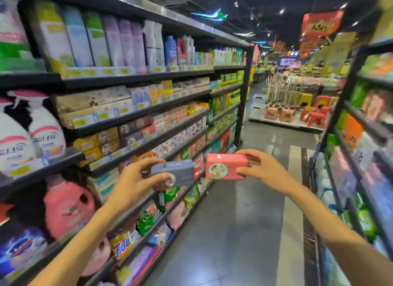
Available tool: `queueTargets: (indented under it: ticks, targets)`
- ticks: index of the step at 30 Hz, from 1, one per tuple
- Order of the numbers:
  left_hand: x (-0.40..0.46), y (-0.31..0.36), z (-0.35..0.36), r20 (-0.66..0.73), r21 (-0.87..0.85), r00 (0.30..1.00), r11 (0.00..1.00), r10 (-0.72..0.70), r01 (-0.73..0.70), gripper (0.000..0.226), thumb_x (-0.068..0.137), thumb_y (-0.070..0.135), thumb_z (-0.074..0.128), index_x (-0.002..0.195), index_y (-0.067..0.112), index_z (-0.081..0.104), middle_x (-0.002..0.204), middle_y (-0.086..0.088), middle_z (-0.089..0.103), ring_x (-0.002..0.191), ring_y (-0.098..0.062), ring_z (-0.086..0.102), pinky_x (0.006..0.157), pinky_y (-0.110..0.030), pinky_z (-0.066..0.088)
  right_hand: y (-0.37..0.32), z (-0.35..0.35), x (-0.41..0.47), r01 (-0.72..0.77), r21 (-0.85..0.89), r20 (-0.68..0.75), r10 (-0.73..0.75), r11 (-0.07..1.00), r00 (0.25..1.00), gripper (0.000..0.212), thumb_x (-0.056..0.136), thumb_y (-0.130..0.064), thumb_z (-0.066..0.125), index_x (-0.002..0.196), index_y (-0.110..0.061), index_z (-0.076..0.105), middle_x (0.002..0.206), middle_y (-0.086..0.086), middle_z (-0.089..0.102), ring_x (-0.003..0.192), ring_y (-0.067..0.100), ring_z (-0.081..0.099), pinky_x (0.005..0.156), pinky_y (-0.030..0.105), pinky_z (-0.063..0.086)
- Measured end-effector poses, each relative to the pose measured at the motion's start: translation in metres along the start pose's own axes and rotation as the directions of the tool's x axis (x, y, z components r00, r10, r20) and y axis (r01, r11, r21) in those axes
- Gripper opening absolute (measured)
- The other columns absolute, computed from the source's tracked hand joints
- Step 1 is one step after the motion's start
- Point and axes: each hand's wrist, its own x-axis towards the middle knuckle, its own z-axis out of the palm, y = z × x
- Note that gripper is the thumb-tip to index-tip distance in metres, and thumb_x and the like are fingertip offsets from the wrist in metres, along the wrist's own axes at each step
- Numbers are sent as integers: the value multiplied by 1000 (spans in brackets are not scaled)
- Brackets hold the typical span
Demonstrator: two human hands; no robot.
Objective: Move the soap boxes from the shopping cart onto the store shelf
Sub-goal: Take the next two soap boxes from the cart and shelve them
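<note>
We see two bare forearms reaching up from the bottom of the frame, each hand holding one soap box in mid-air at centre frame. The left hand [131, 181] pinches a grey-blue box [173, 175], thumb on the front face, fingers curled over the top edge; the grip is closed firmly on it. The box is a flat cardboard rectangle, matte, with a round picture on the front partly hidden by the thumb. The right hand [263, 168] clamps a pink box [226, 166] by its right end, fingers on top, thumb beneath; same shape, smooth card, round teal-rimmed picture on the front. The two boxes are side by side, near each other but not touching, both roughly level, slightly tilted.

Both boxes hang in front of the shelf unit [148, 113] that fills the left half of the frame: dark metal boards with yellow price tags along the edges. Middle rows hold stacked small boxes [131, 134] of similar shape in brown, grey and pink. Upper left has tall plastic bottles [91, 41], far left white spray bottles [45, 128], lower left a pink jug [68, 209] and soft detergent bags [124, 244].

The floor [234, 232] is glossy grey tile. A second dark rack [361, 136] runs along the right edge, blurred. Red plastic stools [315, 115] sit upper right, far down the aisle.
</note>
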Motion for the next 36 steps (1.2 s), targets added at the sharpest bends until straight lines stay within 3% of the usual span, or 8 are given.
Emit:
queueTargets:
  ticks: [4, 11, 17, 22, 25, 28, 32, 36]
  targets:
    - [64, -17, 23, 24, 2, 1000, 1000, 19, -19, 35, 79, 39, 82, 112, 36, 70, 107, 14, 74, 91, -6, 73, 80, -39, 61, 35, -21, 45, -20, -18, -14, 20, 1000, 1000, 44, 78, -19, 83, 117, -29, 65, 107, -10, 73, 99, 3, 69, 78, 20, 56]
    - [168, -71, 40, 16, -36, 1000, 999, 0, 1, 33, 81, 29, 83, 111, 32, 71, 106, 11, 75, 94, -11, 74, 73, -31, 62, 82, -24, 156, -28, 21, 15, 28, 999, 999, 42, 81, -12, 79, 118, -25, 64, 110, -4, 72, 100, 9, 69, 74, 21, 56]
    - [249, -122, 20, -66, -10, 996, 998, -64, 64, 35, 82, 34, 82, 114, 33, 69, 105, 17, 74, 92, -5, 72, 78, -35, 61, 107, 0, 287, 27, 62, 86, -32, 998, 996, 46, 80, -5, 78, 123, -16, 62, 111, 2, 72, 96, 12, 71, 77, 24, 58]
    - [276, -158, -2, -195, 67, 969, 984, -149, 165, 33, 82, 34, 82, 112, 34, 69, 104, 19, 73, 92, 3, 70, 74, -19, 57, 134, 43, 390, 91, 133, 199, -116, 987, 973, 47, 79, -9, 79, 122, -17, 63, 112, 3, 73, 103, 20, 71, 83, 33, 59]
    - [288, -178, -19, -291, 110, 934, 962, -207, 248, 34, 80, 34, 83, 111, 35, 69, 103, 18, 73, 91, 7, 68, 70, -12, 52, 142, 79, 452, 149, 157, 293, -190, 976, 937, 46, 79, -14, 80, 122, -19, 63, 113, -1, 73, 105, 18, 70, 87, 38, 58]
    - [296, -204, -33, -398, 168, 886, 931, -237, 324, 36, 78, 49, 80, 112, 42, 67, 106, 22, 72, 97, 2, 67, 84, -30, 56, 149, 118, 509, 181, 195, 384, -245, 964, 890, 46, 79, -17, 79, 122, -19, 63, 112, -3, 73, 104, 14, 70, 86, 33, 59]
    - [305, -226, -41, -547, 178, 793, 888, -269, 424, 38, 79, 47, 80, 114, 40, 67, 107, 23, 71, 99, 6, 65, 89, -32, 56, 155, 165, 569, 209, 257, 487, -314, 943, 815, 43, 79, -13, 79, 119, -22, 63, 107, -5, 75, 100, 14, 71, 82, 27, 58]
    - [315, -239, -42, -649, 113, 691, 858, -318, 501, 43, 78, 48, 81, 117, 37, 68, 107, 20, 74, 101, 3, 68, 92, -36, 57, 158, 198, 622, 240, 288, 578, -368, 927, 728, 41, 80, -14, 80, 117, -22, 65, 109, -3, 75, 103, 17, 70, 84, 39, 59]
